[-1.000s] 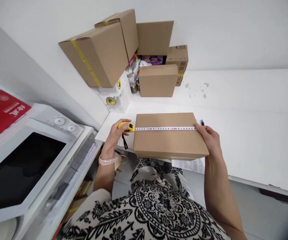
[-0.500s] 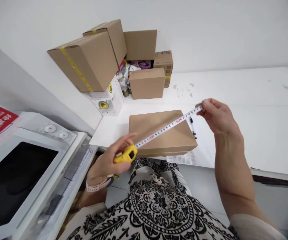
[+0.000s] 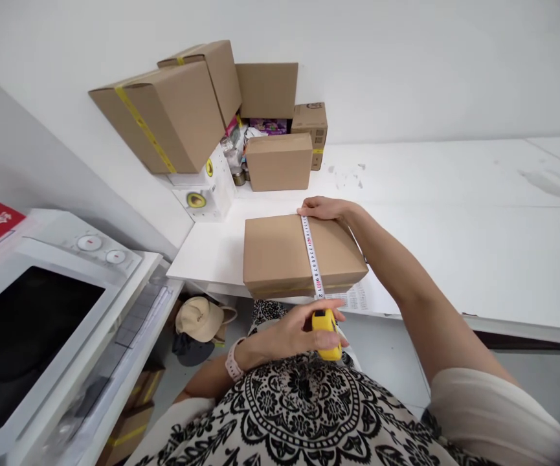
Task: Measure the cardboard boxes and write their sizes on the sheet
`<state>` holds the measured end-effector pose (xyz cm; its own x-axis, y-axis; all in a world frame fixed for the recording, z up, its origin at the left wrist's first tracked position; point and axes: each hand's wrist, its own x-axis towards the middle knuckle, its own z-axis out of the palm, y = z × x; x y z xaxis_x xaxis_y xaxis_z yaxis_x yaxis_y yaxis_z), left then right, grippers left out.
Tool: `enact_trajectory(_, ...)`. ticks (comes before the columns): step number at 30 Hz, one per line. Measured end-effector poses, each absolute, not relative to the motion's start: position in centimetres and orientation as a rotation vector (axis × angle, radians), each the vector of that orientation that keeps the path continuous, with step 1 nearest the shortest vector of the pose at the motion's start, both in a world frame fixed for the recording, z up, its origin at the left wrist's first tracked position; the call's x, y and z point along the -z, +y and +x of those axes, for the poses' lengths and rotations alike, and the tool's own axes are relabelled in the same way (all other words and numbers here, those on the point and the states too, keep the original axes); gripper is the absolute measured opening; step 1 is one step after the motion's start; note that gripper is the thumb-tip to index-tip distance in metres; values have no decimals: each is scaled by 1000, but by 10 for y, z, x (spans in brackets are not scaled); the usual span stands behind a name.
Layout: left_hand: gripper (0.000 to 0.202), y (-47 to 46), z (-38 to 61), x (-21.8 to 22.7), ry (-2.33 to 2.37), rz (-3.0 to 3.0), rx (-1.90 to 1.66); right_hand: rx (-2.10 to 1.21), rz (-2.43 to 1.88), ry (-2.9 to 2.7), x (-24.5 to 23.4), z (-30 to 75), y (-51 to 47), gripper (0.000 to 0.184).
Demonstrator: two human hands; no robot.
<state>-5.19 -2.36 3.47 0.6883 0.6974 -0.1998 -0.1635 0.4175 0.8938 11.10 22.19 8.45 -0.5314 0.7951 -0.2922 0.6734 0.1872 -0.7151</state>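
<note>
A closed brown cardboard box (image 3: 274, 252) lies at the front edge of the white table. Across its top, from the back edge to the front, runs the white blade of a tape measure (image 3: 328, 336) with a yellow case. My left hand (image 3: 303, 327) is closed around that case, just in front of the box and above my lap. At the box's far edge my right hand (image 3: 325, 208) pinches the blade's end against the cardboard. My right forearm passes over the box's right end.
Stacked cardboard boxes (image 3: 177, 116), a white avocado-printed box (image 3: 206, 194) and a smaller brown box (image 3: 280, 162) stand at the back left. A white microwave (image 3: 41, 310) is at the left. Printed paper (image 3: 377, 294) lies right of the box; a beige cap (image 3: 199, 318) sits below.
The tape measure has swung from a diagonal to front-to-back across the box. My right hand has moved left to the far edge; my left hand has moved right and down.
</note>
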Motion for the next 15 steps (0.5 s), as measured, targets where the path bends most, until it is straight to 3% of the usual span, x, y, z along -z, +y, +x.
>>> enact_trajectory(6, 88, -27, -48, -29, 568, 1038, -500, -1230, -1337, -2277, -87, 114, 212, 34)
enact_trajectory(15, 90, -28, -46, -27, 569, 1006, -521, -1257, -1255, -2117, -64, 121, 223, 52)
